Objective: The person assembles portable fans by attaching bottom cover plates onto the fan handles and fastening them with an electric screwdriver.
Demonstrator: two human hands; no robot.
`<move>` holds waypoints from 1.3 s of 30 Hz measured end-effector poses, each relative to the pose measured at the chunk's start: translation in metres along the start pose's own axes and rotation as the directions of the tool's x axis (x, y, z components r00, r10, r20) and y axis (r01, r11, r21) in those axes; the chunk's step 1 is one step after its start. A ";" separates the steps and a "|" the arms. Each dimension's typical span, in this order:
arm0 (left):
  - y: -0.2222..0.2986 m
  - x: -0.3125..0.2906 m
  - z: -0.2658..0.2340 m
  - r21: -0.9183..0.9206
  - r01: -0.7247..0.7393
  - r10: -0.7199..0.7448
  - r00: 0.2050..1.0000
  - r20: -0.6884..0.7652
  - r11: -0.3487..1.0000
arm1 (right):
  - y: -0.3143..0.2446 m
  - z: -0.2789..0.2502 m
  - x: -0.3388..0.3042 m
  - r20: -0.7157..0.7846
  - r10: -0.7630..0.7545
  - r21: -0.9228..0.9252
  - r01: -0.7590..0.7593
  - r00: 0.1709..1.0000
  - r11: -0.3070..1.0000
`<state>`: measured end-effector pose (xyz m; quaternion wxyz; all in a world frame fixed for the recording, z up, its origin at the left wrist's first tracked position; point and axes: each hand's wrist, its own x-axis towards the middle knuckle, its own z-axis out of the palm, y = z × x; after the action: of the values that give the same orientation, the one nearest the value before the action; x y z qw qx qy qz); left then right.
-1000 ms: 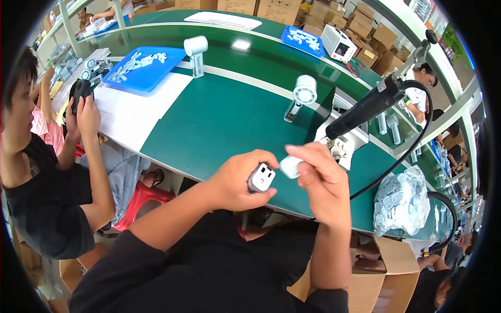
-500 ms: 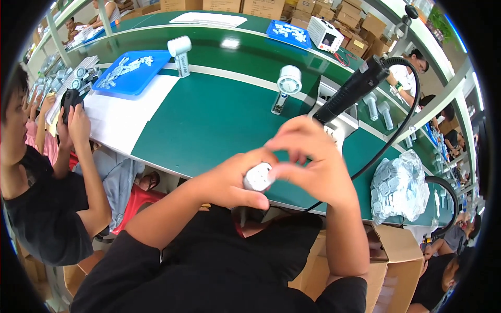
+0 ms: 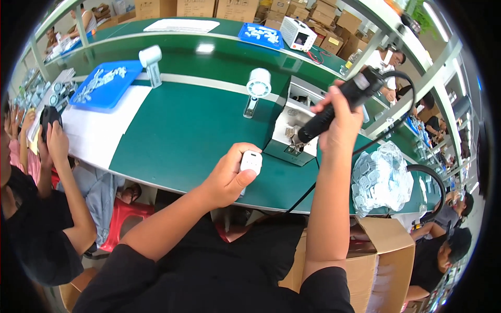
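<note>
My left hand (image 3: 224, 182) is closed around a small white plastic piece (image 3: 251, 163) with a slot and small holes in its face, held above the table's front edge. My right hand (image 3: 344, 120) grips a black electric screwdriver (image 3: 315, 126), tilted with its tip down at the front of a grey-white box-shaped machine (image 3: 282, 128), which looks like a screw feeder. The exact contact at the tip is too small to tell. Left of the machine stands a white handheld fan (image 3: 259, 86), its handle opened up.
Another handheld fan (image 3: 151, 62) stands beside a blue tray (image 3: 102, 101) of pale parts. A bag of pale parts (image 3: 383, 180) lies at right, near the screwdriver's black cable (image 3: 415, 91). An open carton (image 3: 389, 237) is below. A co-worker (image 3: 39, 224) sits at left, holding a black object.
My right hand has left the white piece and taken hold of the screwdriver, bringing its tip down to the machine. My left hand still holds the piece. The view has shifted right.
</note>
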<state>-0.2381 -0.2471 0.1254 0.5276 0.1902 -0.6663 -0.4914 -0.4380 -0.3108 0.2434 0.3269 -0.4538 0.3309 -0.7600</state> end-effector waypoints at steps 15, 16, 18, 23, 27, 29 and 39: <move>-0.016 -0.002 0.007 0.161 -0.076 0.090 0.993 -0.081 0.984 | 0.012 -0.016 0.009 0.055 0.046 -0.086 -0.042 0.997 0.995; -0.016 -0.003 0.007 0.160 -0.082 0.094 0.993 -0.074 0.984 | 0.013 -0.016 0.011 0.056 0.048 -0.099 -0.043 0.997 0.994; -0.016 -0.004 0.008 0.154 -0.073 0.086 0.993 -0.082 0.985 | 0.008 -0.015 0.009 0.080 0.109 -0.115 -0.100 0.991 0.988; -0.014 -0.004 0.012 0.140 -0.081 0.094 0.991 -0.090 0.987 | -0.010 -0.009 -0.003 0.097 0.103 -0.068 -0.097 0.990 0.993; -0.011 -0.002 0.012 0.227 -0.101 0.116 0.992 -0.052 0.969 | -0.055 0.011 -0.025 0.239 0.049 0.207 -0.100 0.970 0.973; -0.010 -0.002 0.014 0.247 -0.113 0.127 0.991 -0.042 0.962 | -0.073 0.024 -0.035 0.394 -0.004 0.320 -0.134 0.919 0.938; -0.007 0.001 0.011 0.240 -0.094 0.112 0.992 -0.059 0.966 | -0.074 0.051 -0.054 0.501 -0.018 0.294 -0.150 0.865 0.944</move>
<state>-0.2502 -0.2457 0.1198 0.5495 0.2345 -0.7098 -0.3731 -0.3865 -0.2365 0.2954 0.4970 -0.5624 0.1224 -0.6495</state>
